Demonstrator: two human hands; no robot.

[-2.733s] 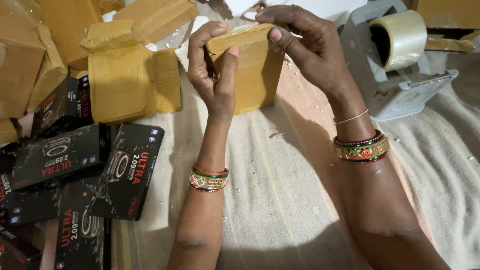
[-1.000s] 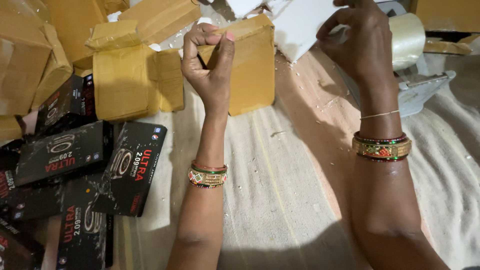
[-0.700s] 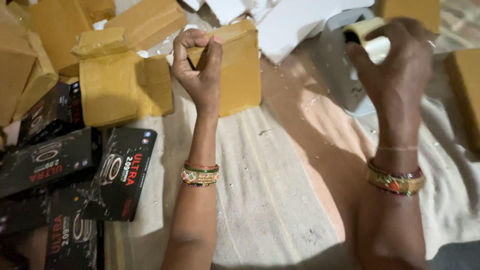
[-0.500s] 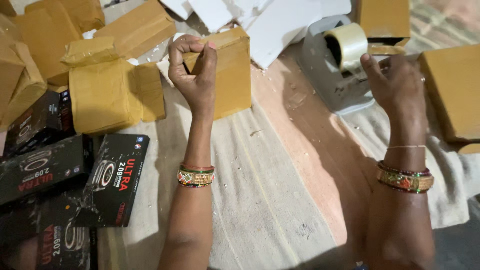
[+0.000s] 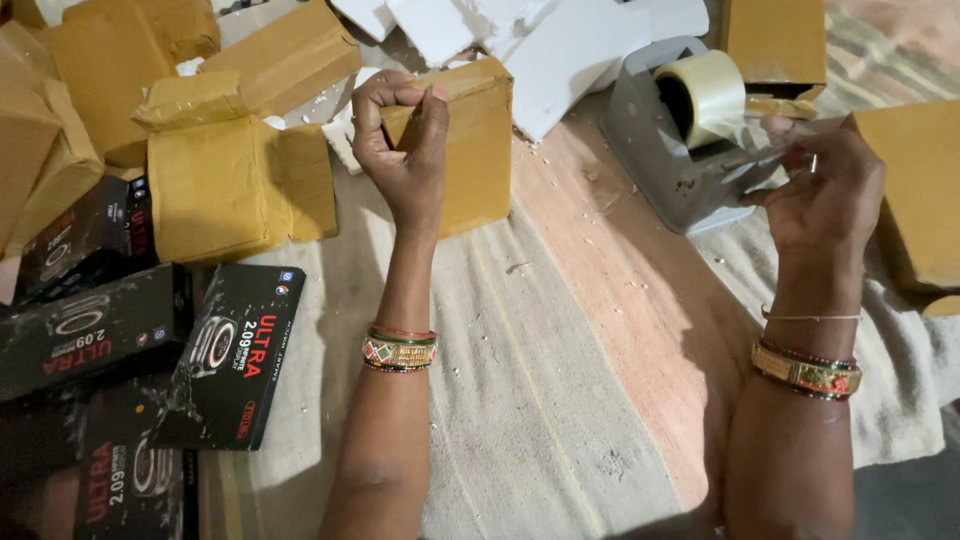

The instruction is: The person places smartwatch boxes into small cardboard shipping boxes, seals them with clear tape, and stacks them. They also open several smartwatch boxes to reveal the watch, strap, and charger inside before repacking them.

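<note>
Left hand (image 5: 405, 150) closed in a fist-like grip on the top edge of a small brown cardboard box (image 5: 465, 150), thumb and fingers pinching the upper flap; box stands upright on the striped cloth (image 5: 530, 400), just left of the grey tape dispenser (image 5: 665, 150). Right hand (image 5: 825, 195) closed in a pinch on a strip of clear tape (image 5: 770, 160) drawn out from the roll (image 5: 700, 95) on the dispenser, hand just right of the dispenser, fingers curled. Can't tell if the strip is cut free from the roll. Bangles on both wrists. White foam pieces (image 5: 560, 50) lie behind and left of the dispenser. Another brown box (image 5: 775, 40) just behind the dispenser, a larger one (image 5: 915, 195) right of it, partly under the right hand's edge. Far left of the dispenser: pile of taped brown parcels (image 5: 220, 190), and nearer the camera black printed product boxes (image 5: 225, 350) lying flat, some overlapping. Cream and peach stripes on cloth run toward the camera from the dispenser
</note>
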